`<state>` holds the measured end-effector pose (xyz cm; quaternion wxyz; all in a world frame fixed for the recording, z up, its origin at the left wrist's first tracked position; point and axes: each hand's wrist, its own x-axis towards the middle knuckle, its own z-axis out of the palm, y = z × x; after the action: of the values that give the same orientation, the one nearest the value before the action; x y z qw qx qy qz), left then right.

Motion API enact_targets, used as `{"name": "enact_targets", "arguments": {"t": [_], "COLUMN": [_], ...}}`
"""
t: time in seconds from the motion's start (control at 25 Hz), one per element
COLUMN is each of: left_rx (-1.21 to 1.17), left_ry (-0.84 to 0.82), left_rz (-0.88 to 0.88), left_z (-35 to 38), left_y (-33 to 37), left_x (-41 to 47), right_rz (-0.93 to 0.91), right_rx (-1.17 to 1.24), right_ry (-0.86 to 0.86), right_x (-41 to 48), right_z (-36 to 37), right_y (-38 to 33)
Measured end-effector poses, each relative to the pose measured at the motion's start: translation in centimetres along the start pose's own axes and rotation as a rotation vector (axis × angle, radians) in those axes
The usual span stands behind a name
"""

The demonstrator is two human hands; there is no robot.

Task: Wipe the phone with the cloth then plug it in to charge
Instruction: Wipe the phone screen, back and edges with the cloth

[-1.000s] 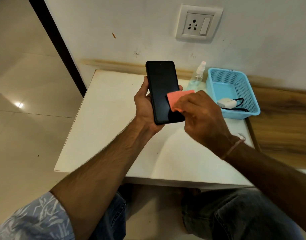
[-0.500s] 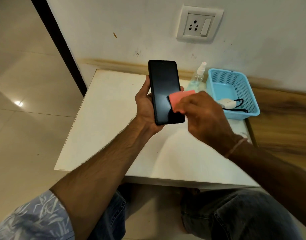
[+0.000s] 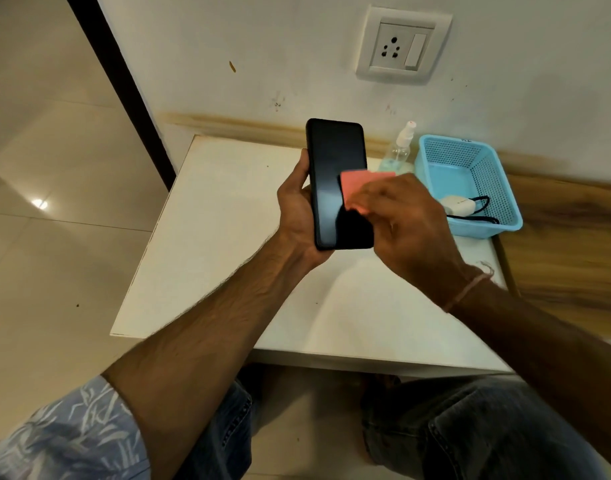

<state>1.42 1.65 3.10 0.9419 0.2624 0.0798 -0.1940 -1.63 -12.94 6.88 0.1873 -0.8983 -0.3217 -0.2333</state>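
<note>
Status: wiping step under way, charging step not begun.

- Left hand: grip closed around the phone, thumb on its left edge. The phone is held upright and off the table, above its far half, dark screen toward the camera.
- Right hand: grip holds the pink cloth and presses it against the right side of the screen, about mid-height. The hand is motion-blurred, so the finger layout is unclear.
- Screen: no smears are visible, but glare and darkness prevent judging how clean it is. Only the front face shows; the state of the back is unknown.
- White charger with black cable lies in the blue basket at the far right corner of the table, untouched.
- Socket on the wall above the far edge: nothing plugged in.
- Spray bottle stands at the far edge, just left of the basket.

Judgement: first half partly done. Left to do: finish the wipe, put down the cloth, fetch the charger, plug it into the wall and the phone.
</note>
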Motion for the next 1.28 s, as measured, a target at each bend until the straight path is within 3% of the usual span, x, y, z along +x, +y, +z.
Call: {"name": "enact_targets", "arguments": {"t": [0.16, 0.28, 0.36, 0.56, 0.68, 0.8, 1.0, 1.28], "left_rx": [0.001, 0.021, 0.002, -0.007, -0.076, -0.050, -0.041, -0.060], "left_ry": [-0.028, -0.040, -0.024, -0.030, -0.057, -0.071, -0.033, -0.058], "left_rz": [-0.030, -0.018, -0.010, -0.002, 0.038, 0.041, 0.024, 0.035], "left_z": [0.1, -0.3, -0.3, 0.1, -0.4, -0.9, -0.4, -1.4], "left_y": [-0.6, -0.4, -0.4, -0.9, -0.7, -0.1, -0.8, 0.3], "left_x": [-0.2, -0.3, -0.1, 0.2, 0.1, 0.2, 0.5, 0.4], "right_rz": [0.117, -0.016, -0.069, 0.162, 0.031, -0.098, 0.161, -0.035], "right_rx": [0.030, 0.077, 0.023, -0.065, 0.027, 0.034, -0.075, 0.033], "right_ry": [0.054, -0.096, -0.090, 0.046, 0.069, -0.046, -0.016, -0.086], "right_x": [0.8, -1.1, -0.9, 4.1, 4.0, 2.3, 5.8, 3.6], "right_z": [2.0, 1.6, 0.3, 0.8, 2.2, 1.1, 1.0, 1.2], "right_y": [-2.3, -2.8, -1.4, -0.2, -2.8, -2.1, 0.1, -2.1]}}
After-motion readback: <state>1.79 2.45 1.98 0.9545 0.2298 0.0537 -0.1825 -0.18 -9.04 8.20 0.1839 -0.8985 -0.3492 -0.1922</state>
